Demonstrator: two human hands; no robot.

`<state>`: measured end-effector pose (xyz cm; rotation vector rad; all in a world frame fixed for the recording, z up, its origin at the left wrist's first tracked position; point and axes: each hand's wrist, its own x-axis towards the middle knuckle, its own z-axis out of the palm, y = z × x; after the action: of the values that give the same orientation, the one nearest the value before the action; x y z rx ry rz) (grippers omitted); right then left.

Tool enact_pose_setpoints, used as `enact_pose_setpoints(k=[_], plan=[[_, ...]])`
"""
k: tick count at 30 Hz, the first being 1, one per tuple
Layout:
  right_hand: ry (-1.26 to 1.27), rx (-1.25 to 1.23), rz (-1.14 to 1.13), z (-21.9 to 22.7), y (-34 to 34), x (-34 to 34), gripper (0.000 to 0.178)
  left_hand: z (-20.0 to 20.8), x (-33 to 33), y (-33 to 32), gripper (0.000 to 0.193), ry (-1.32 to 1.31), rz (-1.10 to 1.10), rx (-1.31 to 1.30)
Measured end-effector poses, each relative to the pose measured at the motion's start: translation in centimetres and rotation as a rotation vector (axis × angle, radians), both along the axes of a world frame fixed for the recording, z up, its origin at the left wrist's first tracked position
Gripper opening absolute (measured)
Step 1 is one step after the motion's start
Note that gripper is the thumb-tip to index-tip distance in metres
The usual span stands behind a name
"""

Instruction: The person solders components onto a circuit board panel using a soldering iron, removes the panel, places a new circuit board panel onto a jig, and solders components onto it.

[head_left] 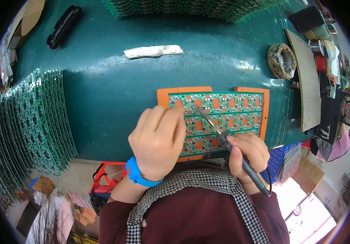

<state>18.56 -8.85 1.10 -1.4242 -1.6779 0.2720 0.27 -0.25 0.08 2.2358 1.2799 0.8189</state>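
Observation:
A green circuit board panel (223, 114) with rows of round holes lies in an orange frame (266, 116) near the table's front edge. My right hand (250, 154) is closed round a soldering iron (227, 143) like a pen. The iron slants up and left, its tip at the panel's top row, near the second hole from the left. My left hand (156, 136), with a blue wristband (136, 173), hangs over the panel's left side. Its fingers are curled and pinched together; whatever they hold is hidden behind the hand. The panel's lower left corner is partly covered by that hand.
Many green circuit panels (45, 118) stand stacked at the left, and more (179, 9) at the far edge. A whitish strip (153, 51) lies mid-table. A black holder-like object (64, 27) is at far left. A round rough-rimmed bowl (281, 61) and a board (305, 81) are at right.

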Motion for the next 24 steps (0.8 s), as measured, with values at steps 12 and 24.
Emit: enact_pose_setpoints(k=[12, 24], plan=[[-0.018, -0.007, 0.043, 0.0, 1.2, -1.2, 0.016, -0.6, -0.1, 0.3, 0.02, -0.015, 0.018, -0.073], [-0.046, -0.026, 0.111, 1.0, -1.4, -0.9, 0.013, -0.2, -1.9, -1.7, 0.019, -0.156, -0.028, -0.195]])
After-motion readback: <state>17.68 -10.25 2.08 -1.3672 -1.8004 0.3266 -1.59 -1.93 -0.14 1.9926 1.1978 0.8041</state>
